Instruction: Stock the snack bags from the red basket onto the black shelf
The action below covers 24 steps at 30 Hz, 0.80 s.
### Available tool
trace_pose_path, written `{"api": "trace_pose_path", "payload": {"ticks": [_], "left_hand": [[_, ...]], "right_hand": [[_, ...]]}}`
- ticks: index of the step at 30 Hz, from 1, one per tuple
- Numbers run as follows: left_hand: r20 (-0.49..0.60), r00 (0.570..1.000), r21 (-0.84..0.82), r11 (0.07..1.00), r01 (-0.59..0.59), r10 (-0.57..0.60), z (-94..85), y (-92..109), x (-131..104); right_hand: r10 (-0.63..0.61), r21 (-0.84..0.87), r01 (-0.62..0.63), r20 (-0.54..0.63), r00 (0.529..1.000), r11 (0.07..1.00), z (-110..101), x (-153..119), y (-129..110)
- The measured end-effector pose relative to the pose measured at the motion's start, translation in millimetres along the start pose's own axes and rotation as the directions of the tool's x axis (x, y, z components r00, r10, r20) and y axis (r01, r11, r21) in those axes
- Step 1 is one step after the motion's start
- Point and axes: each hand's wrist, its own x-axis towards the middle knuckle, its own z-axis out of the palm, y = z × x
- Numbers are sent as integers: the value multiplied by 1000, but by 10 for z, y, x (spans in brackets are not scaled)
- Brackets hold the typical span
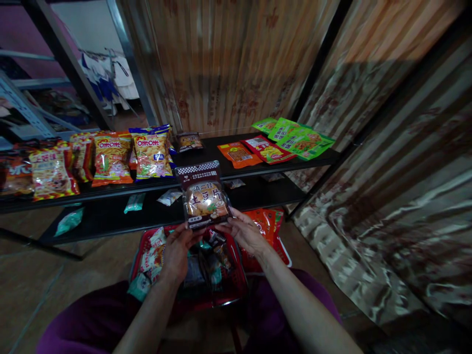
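A dark brown bag of potato chips [205,196] is held upright, its printed front facing me. My left hand [180,250] grips its lower left corner, and my right hand [245,231] pinches the lower right edge. Below the bag, a red plastic basket [241,280] stands between my knees with several snack packets in it, partly hidden by my hands and forearms. Just beyond the held bag, a similar brown bag [190,142] lies on the black upper shelf [212,156].
Yellow and orange snack bags [112,155] stand along the shelf's left side. Flat orange, red and green packets [304,140] lie on its right. Small packets [70,221] rest on the lower shelf [106,221]. Large red packages [267,228] lie right of the basket. A corrugated wall [236,64] rises behind.
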Motion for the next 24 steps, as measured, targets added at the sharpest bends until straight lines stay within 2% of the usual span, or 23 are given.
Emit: {"api": "trace_pose_path", "payload": {"ticks": [11, 16, 20, 24], "left_hand": [[-14, 1000, 16, 1000, -23, 23, -63, -79, 66], [-25, 997, 89, 994, -64, 66, -76, -111, 89], [-72, 991, 141, 985, -102, 113, -12, -25, 151], [-16, 987, 130, 980, -154, 157, 93, 129, 267]], "right_hand": [[13, 34, -13, -13, 1000, 999, -12, 9, 21], [19, 30, -18, -15, 1000, 999, -3, 4, 7], [13, 8, -13, 7, 1000, 1000, -12, -9, 16], [12, -21, -12, -2, 1000, 1000, -9, -19, 26]]}}
